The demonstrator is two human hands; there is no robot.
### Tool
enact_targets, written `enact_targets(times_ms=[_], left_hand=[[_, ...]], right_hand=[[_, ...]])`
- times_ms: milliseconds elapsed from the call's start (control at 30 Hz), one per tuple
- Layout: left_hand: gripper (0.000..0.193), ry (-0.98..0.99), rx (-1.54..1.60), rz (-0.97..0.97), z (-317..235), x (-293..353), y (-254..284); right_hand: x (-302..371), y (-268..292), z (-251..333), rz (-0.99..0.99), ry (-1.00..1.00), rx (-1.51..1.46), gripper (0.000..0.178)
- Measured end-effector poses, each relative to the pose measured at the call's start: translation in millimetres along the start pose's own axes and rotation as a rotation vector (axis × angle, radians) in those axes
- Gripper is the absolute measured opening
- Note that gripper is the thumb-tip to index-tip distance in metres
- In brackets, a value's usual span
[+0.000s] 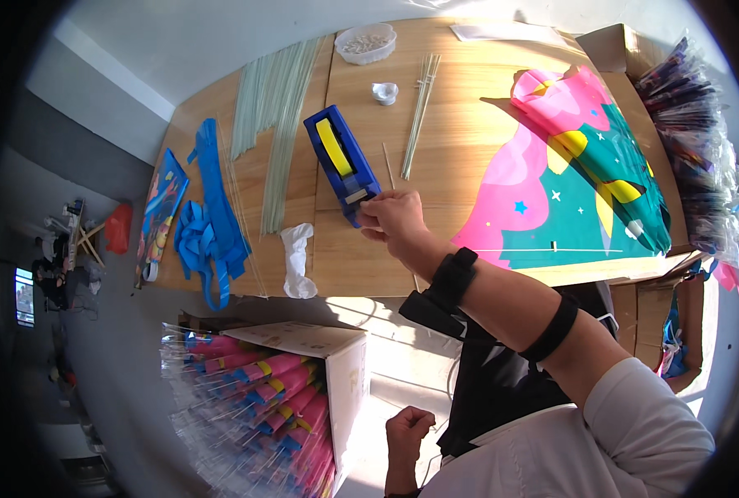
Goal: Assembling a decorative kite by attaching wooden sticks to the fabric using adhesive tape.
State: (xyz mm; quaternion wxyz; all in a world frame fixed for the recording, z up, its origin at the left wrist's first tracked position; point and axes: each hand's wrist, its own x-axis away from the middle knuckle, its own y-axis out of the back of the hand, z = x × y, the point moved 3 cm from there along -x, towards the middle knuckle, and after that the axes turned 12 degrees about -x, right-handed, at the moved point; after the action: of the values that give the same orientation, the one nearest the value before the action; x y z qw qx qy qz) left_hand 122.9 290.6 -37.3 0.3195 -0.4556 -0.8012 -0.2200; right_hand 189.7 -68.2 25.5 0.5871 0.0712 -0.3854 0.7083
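Right hand (392, 217): fingers pinched at near end of blue plastic tape dispenser with yellow roll (342, 163), on wooden table (460, 141) centre | left hand (407, 430): loosely fisted, empty, low near lap | thin sticks (421, 112) just beyond dispenser | pink-green kite (573, 178) right.

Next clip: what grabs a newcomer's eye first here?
Probably the bright pink and green kite spread over the right of the wooden table. Next, the blue tape dispenser with its yellow roll at the centre, where the right hand touches its near end. The left hand is fisted low, beside a box of pink wrapped kites.
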Motion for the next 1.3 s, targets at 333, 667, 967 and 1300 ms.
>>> enact_targets(times_ms=[333,667,967,1300], left_hand=[[0.010,-0.051,0.064,-0.106,15.9,-1.9,33.5],[0.006,-0.400,-0.267,0.032,-105.3,-26.6,22.7],[0.003,-0.665,-0.765,0.114,-189.5,-53.5,-46.6],[0.003,-0.612,-0.814,0.128,-211.3,-97.1,-86.0]], right_hand=[[9.4,27.7,11.4,0.171,0.048,-0.025,0.015],[63.1,239.3,152.4,0.147,0.066,-0.286,0.011],[141.0,399.8,158.1,-0.070,0.298,-0.139,0.014],[148.0,449.3,142.4,-0.339,0.573,0.386,0.012]])
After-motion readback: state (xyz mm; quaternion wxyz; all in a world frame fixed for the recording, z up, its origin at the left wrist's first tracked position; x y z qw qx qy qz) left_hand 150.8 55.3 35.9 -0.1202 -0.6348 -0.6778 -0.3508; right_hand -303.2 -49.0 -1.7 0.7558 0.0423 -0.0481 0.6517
